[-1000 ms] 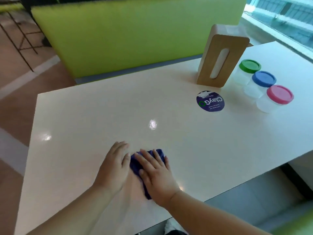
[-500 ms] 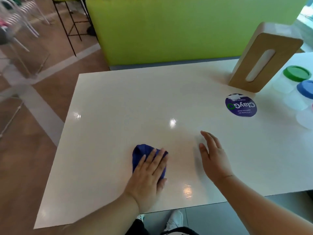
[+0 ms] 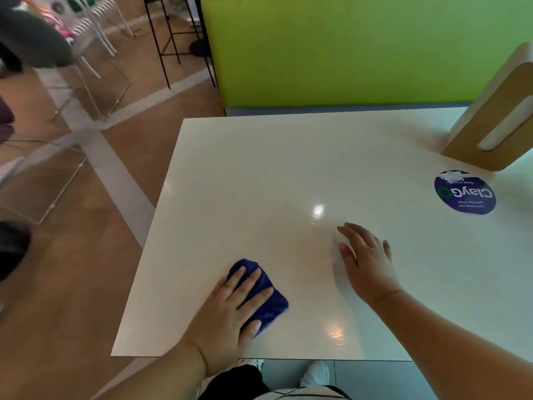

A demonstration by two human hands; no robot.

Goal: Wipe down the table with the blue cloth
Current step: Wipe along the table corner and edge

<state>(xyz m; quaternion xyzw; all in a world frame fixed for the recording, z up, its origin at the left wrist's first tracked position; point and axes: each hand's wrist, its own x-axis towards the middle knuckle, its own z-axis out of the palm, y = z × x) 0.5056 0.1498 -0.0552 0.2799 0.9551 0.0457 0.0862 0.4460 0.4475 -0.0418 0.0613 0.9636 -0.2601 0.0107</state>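
Note:
The blue cloth [image 3: 266, 295] lies bunched on the white table [image 3: 259, 183], near its front left part. My left hand [image 3: 230, 310] presses flat on the cloth with straight, spread fingers, covering its near half. My right hand [image 3: 366, 261] rests open on the bare tabletop to the right of the cloth, fingers pointing up and left, holding nothing.
A wooden tissue box [image 3: 496, 116] stands at the far right, with a round purple sticker [image 3: 465, 192] in front of it. A green bench back [image 3: 346, 47] runs behind the table. Chairs and a stool [image 3: 173, 39] stand on the floor to the left.
My right hand has left the cloth and settled on the table to the right. My left hand now presses the cloth alone and has slid it left, toward the table's left edge.

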